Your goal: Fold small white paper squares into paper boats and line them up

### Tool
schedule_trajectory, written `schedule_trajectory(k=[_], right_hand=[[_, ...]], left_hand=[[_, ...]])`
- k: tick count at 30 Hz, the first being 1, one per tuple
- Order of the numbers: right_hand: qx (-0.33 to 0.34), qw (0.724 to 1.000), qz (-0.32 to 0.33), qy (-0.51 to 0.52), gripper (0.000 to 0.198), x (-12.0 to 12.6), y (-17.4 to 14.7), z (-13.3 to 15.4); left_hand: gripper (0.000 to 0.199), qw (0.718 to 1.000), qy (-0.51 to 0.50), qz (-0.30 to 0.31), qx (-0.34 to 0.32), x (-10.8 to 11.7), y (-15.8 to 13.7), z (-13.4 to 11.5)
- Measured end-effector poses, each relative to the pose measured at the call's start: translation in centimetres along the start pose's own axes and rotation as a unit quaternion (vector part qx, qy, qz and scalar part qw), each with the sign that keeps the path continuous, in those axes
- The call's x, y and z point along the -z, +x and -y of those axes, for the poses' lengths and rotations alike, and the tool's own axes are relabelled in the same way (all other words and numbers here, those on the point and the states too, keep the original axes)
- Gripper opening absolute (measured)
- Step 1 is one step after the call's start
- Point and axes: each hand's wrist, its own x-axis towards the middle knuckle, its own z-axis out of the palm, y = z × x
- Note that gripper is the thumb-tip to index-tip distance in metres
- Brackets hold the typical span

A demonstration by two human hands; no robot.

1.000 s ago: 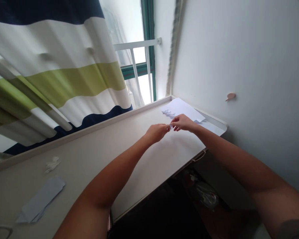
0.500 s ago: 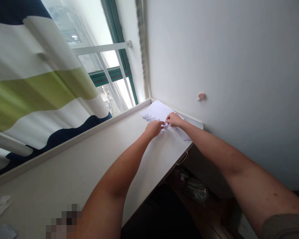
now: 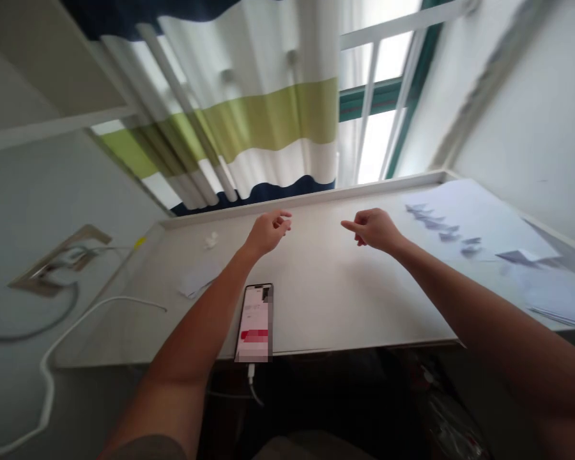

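My left hand (image 3: pixel 269 231) hovers over the middle of the white desk (image 3: pixel 316 287), its fingers loosely bent and apart, with nothing in it. To its right, my right hand (image 3: pixel 374 229) is also above the desk, one finger stretched out and the others curled, holding nothing that I can see. Small folded paper pieces (image 3: pixel 449 234) lie in a row to the right of that hand, blurred by motion, along the edge of a large white sheet (image 3: pixel 479 207). Nearer the right end is a stack of paper (image 3: pixel 563 297).
A phone (image 3: pixel 253 319) with a cable (image 3: pixel 252 374) plugged in lies at the desk's front edge. Left of it are loose paper (image 3: pixel 196 279) and a crumpled white tissue (image 3: pixel 211 240). Another white cable (image 3: pixel 52 370) crosses the left end. A striped curtain (image 3: pixel 278 121) hangs behind.
My view has swung left. Both hands have left the papers in the right corner, moved to the desk's middle and come apart; the small folded piece between them is no longer held.
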Motion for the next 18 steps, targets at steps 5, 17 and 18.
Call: schedule_trajectory(k=[5, 17, 18], right_hand=[[0.231, 0.944, 0.234, -0.022, 0.022, -16.9, 3.0, 10.9], [0.538, 0.746, 0.34, -0.193, 0.029, -33.9, 3.6, 17.7], [0.541, 0.747, 0.331, -0.2, 0.03, -33.6, 3.6, 17.7]], left_hand=[[0.031, 0.978, 0.129, -0.107, 0.123, 9.1, -12.4, 8.5], [0.051, 0.928, 0.325, 0.017, 0.184, 15.4, -22.6, 14.6], [0.049, 0.926, 0.336, 0.016, 0.173, 15.4, -22.6, 14.6]])
